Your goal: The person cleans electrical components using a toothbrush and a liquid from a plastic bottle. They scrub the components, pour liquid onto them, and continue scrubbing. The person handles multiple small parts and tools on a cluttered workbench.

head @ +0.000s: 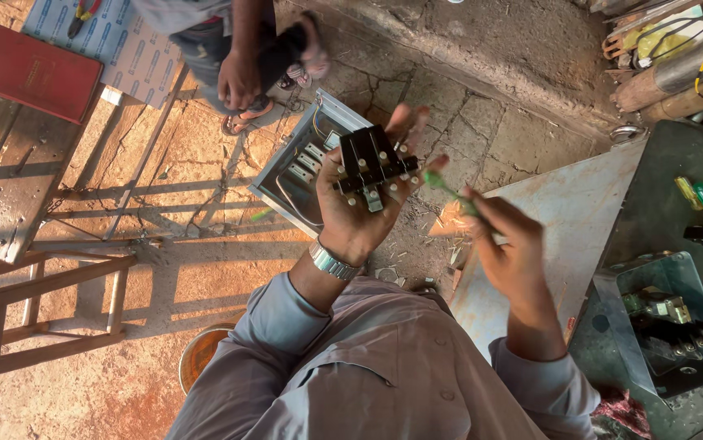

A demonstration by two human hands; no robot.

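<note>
Grey shirt sleeves (368,367) fill the bottom of the view, and both arms rise out of them toward the middle. On the left wrist sits a metal watch (331,262). That left hand (360,208) is turned palm up with its fingers curled around a black switch block (373,161), gripping it from beneath and at the sides. The block is squarish and dark, with raised ribs, several pale screw terminals along its edges and a small metal tab hanging at its lower side. It is held in the air above the cracked stone floor, just in front of an open grey metal box (307,159) that lies on the ground with wiring inside.

The right hand (514,253) has its fingers pinched shut on a green-handled screwdriver (449,189), whose tip points at the block's right edge; whether it touches, I cannot tell.

At upper left, a red flat book (38,72) lies on a wooden bench (9,179), beside a pale blue-printed sheet (127,45) carrying red-handled pliers (83,15). Another person's hand (239,80) shows above the box. To the right, a dark green metal casing (661,326) holds more switch parts, and two more screwdrivers (702,198), yellow and green, lie near it.
</note>
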